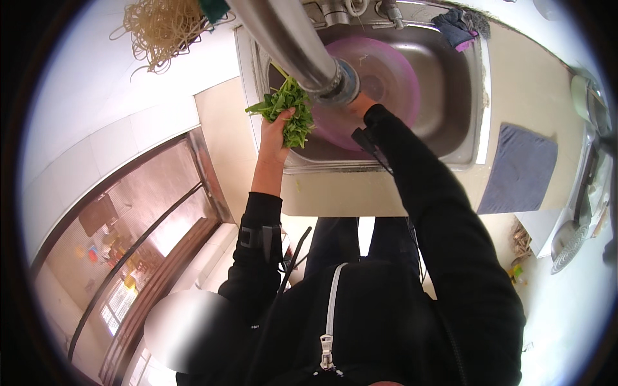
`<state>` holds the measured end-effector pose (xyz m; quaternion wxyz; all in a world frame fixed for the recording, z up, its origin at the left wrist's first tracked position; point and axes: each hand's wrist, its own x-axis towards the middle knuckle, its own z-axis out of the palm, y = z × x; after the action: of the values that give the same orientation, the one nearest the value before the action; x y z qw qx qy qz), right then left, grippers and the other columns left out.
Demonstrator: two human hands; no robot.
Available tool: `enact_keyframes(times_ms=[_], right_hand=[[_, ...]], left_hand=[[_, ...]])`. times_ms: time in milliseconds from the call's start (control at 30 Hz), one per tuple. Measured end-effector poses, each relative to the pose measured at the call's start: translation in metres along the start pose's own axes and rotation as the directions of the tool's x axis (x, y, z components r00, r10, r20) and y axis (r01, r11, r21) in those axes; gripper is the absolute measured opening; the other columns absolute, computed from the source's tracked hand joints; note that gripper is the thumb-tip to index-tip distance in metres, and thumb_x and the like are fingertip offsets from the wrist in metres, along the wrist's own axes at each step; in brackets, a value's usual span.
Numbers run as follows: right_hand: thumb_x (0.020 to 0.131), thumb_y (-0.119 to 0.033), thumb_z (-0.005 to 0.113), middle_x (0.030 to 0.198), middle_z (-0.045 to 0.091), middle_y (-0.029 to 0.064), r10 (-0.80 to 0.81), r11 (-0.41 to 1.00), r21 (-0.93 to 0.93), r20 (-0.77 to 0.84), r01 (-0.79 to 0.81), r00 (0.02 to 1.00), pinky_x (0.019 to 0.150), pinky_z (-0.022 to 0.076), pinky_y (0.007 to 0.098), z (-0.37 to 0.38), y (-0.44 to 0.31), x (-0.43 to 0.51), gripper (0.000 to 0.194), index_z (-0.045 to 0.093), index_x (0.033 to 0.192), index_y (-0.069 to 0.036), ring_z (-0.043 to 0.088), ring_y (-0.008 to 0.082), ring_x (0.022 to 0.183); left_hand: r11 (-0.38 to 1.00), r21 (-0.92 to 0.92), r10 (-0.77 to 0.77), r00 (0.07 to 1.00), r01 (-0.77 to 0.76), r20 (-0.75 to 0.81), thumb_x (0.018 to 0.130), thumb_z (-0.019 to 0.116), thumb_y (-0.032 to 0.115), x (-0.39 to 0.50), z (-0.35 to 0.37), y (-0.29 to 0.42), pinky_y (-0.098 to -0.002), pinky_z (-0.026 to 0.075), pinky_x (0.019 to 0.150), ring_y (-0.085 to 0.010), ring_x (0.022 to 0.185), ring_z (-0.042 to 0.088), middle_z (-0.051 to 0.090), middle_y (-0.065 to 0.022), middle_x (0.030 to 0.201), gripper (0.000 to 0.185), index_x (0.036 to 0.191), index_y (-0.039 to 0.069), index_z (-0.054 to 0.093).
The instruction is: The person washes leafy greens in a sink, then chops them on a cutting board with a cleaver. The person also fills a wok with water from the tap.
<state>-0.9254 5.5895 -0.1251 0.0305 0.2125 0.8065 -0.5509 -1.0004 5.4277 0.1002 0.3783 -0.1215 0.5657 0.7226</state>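
My left hand [276, 132] is closed around a bunch of leafy greens [295, 113] over the left edge of a stainless steel sink [461, 103]. A round, translucent pink basin [409, 91] sits in the sink. My right hand [362, 104] is over the basin's middle, partly behind the end of a thick metal pipe [294, 43]; its fingers are mostly hidden, so whether it holds anything does not show.
The metal pipe crosses above the sink from the top. Taps [335, 12] stand at its back rim, with dark cloths [454, 29] at the back right corner. A grey-blue cloth [520, 169] lies on the right counter. Tangled rubber bands [157, 31] hang at upper left.
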Motion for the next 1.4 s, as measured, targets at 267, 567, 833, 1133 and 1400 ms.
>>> enact_keyframes(times_ms=[267, 567, 833, 1133, 1400], right_hand=[[0.082, -0.002, 0.049, 0.100, 0.056, 0.0140, 0.436, 0.543, 0.805, -0.027, -0.239, 0.900, 0.066, 0.0535, 0.0414, 0.023, -0.037, 0.034, 0.034, 0.049, 0.116, -0.003, 0.059, 0.0288, 0.090], [0.089, -0.006, 0.053, 0.096, 0.059, 0.0101, 0.218, 0.005, 0.989, 0.142, -0.146, 0.966, 0.080, 0.0521, 0.0317, -0.043, -0.120, -0.030, 0.016, 0.055, 0.102, 0.003, 0.060, 0.0196, 0.087], [0.092, -0.015, 0.050, 0.098, 0.061, 0.0047, 0.366, 0.452, 0.887, -0.091, -0.092, 0.926, 0.078, 0.0434, 0.0273, -0.040, -0.175, -0.084, 0.022, 0.059, 0.103, 0.000, 0.056, 0.0132, 0.091], [0.090, -0.013, 0.049, 0.100, 0.061, 0.0159, 0.168, 0.804, 0.588, -0.371, 0.091, 0.914, 0.079, 0.0453, 0.0320, -0.044, -0.195, -0.108, 0.022, 0.057, 0.105, 0.001, 0.060, 0.0242, 0.087], [0.086, -0.006, 0.049, 0.106, 0.060, 0.0107, 0.192, 0.705, 0.709, -0.144, -0.035, 0.971, 0.086, 0.0451, 0.0310, -0.087, -0.122, -0.086, 0.029, 0.054, 0.114, 0.001, 0.058, 0.0182, 0.095]], left_hand=[[1.000, -0.026, 0.003, 1.000, -0.003, -0.007, 0.078, 0.059, -0.003, 0.003, 0.000, 0.000, -0.0358, 0.056, 0.070, -0.0217, 0.085, 0.061, 0.058, -0.0083, 0.098, 0.038, 0.114, 0.002, 0.048], [0.998, 0.011, 0.055, 0.996, -0.054, -0.065, 0.079, 0.061, -0.004, 0.016, 0.002, -0.035, -0.0353, 0.053, 0.072, -0.0219, 0.091, 0.060, 0.057, -0.0059, 0.107, 0.046, 0.121, 0.006, 0.047], [0.984, -0.148, 0.113, 0.992, -0.103, 0.059, 0.085, 0.064, 0.008, 0.006, 0.026, -0.054, -0.0298, 0.050, 0.079, -0.0156, 0.097, 0.057, 0.056, -0.0018, 0.108, 0.036, 0.116, 0.009, 0.047], [0.986, -0.164, 0.043, 0.990, -0.020, 0.135, 0.086, 0.062, 0.009, 0.003, 0.032, -0.047, -0.0295, 0.051, 0.077, -0.0156, 0.091, 0.059, 0.058, -0.0034, 0.102, 0.026, 0.110, 0.006, 0.052], [0.998, 0.026, 0.052, 0.996, -0.054, 0.070, 0.083, 0.055, -0.004, -0.004, 0.020, -0.037, -0.0336, 0.055, 0.072, -0.0207, 0.090, 0.061, 0.058, -0.0085, 0.103, 0.032, 0.114, 0.002, 0.049]])
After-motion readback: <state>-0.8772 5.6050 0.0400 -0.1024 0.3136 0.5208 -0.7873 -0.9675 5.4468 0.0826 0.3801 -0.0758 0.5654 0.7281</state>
